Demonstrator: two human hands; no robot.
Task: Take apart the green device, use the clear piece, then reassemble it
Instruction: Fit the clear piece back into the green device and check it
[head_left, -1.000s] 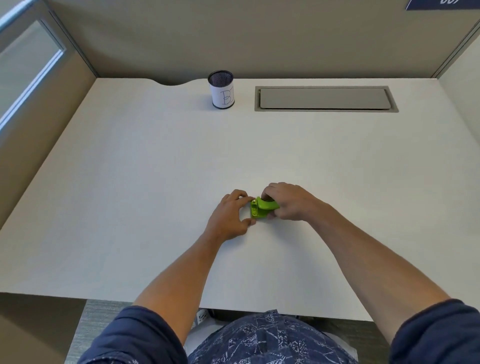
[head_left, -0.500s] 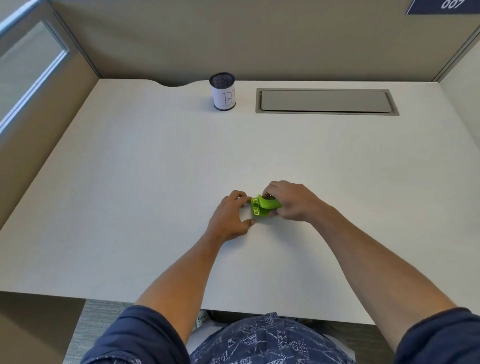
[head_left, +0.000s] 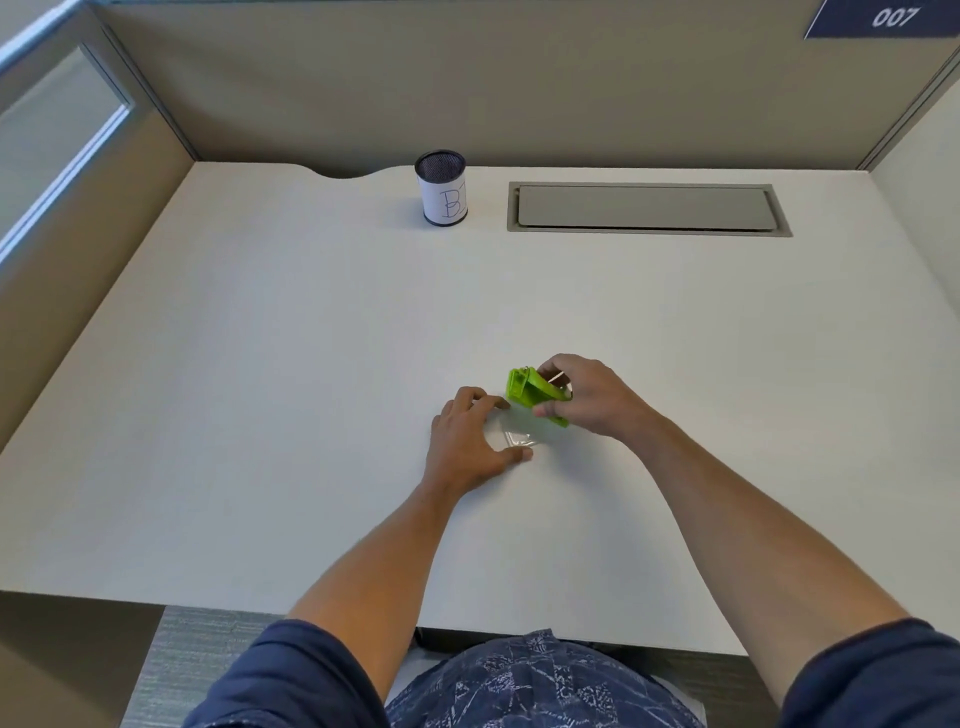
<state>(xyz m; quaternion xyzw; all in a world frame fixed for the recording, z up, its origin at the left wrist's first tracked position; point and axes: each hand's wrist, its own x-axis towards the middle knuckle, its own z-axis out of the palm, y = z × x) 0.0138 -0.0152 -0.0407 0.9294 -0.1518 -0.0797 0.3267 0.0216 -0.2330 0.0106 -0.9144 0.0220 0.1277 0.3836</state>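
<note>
Your right hand (head_left: 592, 397) holds the green device (head_left: 535, 396) pinched between thumb and fingers, tilted, just above the white desk (head_left: 260, 415) near its middle. Just below it, the clear piece (head_left: 519, 439) lies flat on the desk, faint and hard to make out. Your left hand (head_left: 470, 441) rests beside it with fingers spread, forefinger and thumb bracketing the clear piece; whether they touch it you cannot tell. Well apart, at the desk's far edge, a mesh cup (head_left: 441, 188) labelled "B1" stands upright beside a grey cable hatch (head_left: 647, 208). Nothing stands between your hands and those.
</note>
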